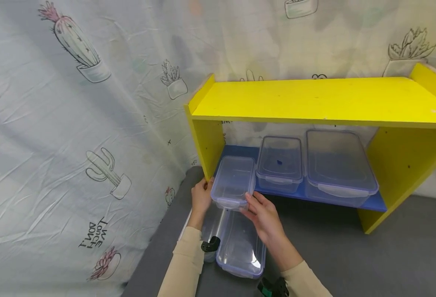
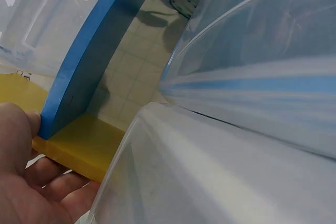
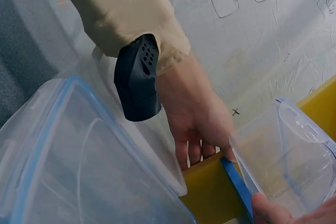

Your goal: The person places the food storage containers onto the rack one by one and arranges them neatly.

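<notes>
A small clear plastic food container [image 1: 234, 177] with a purple-edged lid sits at the left end of the blue shelf board [image 2: 79, 61]. My right hand [image 1: 262, 214] holds it by its front right corner; in the right wrist view the thumb [image 3: 268, 211] lies against its side. With my left hand [image 1: 201, 196] I grip the front edge of the yellow left side panel [image 1: 207, 144], beside that container. The left wrist view has the left thumb at the blue board's end and the fingers behind the panel.
A medium container [image 1: 280, 159] and a larger one [image 1: 338, 165] stand to the right on the blue board. Below, more clear containers [image 1: 240, 243] rest on the grey tabletop [image 1: 321, 247] between my forearms. A patterned cloth [image 1: 128, 103] hangs behind and left.
</notes>
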`<act>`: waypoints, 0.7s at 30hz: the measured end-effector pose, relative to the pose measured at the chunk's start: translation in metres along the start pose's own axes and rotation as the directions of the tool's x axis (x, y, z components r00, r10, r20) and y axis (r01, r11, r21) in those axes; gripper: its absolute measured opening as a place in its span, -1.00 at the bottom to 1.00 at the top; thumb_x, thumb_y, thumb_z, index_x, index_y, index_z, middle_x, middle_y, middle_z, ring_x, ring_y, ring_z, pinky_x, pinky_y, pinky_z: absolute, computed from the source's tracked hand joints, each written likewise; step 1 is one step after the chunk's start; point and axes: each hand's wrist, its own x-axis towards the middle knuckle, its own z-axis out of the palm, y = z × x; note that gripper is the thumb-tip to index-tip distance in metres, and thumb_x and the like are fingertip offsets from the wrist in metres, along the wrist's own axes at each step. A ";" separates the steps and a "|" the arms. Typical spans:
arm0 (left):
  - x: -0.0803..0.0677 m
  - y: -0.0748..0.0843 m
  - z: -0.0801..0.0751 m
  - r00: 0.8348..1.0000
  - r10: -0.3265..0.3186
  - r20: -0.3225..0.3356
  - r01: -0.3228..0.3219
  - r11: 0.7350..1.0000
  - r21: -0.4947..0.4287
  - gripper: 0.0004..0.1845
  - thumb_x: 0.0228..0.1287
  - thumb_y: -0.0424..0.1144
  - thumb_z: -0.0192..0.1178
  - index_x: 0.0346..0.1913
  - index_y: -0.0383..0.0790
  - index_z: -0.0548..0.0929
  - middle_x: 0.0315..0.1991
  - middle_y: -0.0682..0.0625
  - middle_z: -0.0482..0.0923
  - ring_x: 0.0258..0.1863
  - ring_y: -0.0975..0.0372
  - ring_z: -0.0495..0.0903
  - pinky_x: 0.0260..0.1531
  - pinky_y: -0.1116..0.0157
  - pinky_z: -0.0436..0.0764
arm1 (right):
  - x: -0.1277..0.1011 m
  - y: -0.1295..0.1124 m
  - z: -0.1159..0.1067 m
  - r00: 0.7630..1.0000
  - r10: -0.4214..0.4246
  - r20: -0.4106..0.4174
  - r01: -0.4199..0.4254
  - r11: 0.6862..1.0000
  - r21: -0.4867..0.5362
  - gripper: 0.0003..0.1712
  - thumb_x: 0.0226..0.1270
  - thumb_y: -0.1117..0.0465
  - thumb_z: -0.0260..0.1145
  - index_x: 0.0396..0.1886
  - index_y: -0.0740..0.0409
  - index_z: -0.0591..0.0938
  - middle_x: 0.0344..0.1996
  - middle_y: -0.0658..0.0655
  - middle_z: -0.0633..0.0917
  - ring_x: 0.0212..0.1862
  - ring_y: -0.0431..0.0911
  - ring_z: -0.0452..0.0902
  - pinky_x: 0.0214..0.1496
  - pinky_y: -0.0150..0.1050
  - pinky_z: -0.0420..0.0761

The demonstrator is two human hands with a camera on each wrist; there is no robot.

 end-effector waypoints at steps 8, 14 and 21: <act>-0.001 0.002 0.001 1.000 -0.010 0.011 0.010 1.000 0.009 -0.73 0.41 -0.07 0.13 -0.33 -0.18 0.67 -0.60 -0.04 0.57 -0.64 0.22 0.41 -0.62 0.33 0.36 | 0.008 0.001 0.004 0.999 -0.024 -0.045 0.026 0.998 0.056 -0.33 0.40 0.25 0.23 0.34 0.49 0.20 -0.12 0.02 0.60 -0.24 -0.30 0.61 -0.08 -0.35 0.65; -0.001 0.002 0.002 1.000 -0.011 0.017 0.011 1.000 0.002 -0.73 0.41 -0.07 0.13 -0.33 -0.18 0.67 -0.59 -0.05 0.59 -0.63 0.22 0.44 -0.62 0.34 0.39 | 0.009 0.004 0.004 0.996 -0.031 -0.080 0.041 0.992 0.117 -0.42 0.40 0.24 0.24 0.30 0.37 0.28 -0.22 -0.06 0.58 -0.33 -0.27 0.57 -0.12 -0.41 0.63; -0.001 0.002 0.002 1.000 -0.003 -0.008 0.003 1.000 0.024 -0.73 0.40 -0.09 0.14 -0.33 -0.19 0.70 -0.54 -0.07 0.67 -0.59 0.17 0.50 -0.56 0.28 0.45 | 0.005 0.005 0.002 1.000 -0.006 -0.015 0.008 0.987 0.160 -0.26 0.42 0.21 0.21 0.45 0.30 0.09 -0.12 -0.03 0.56 -0.25 -0.23 0.60 -0.02 -0.36 0.62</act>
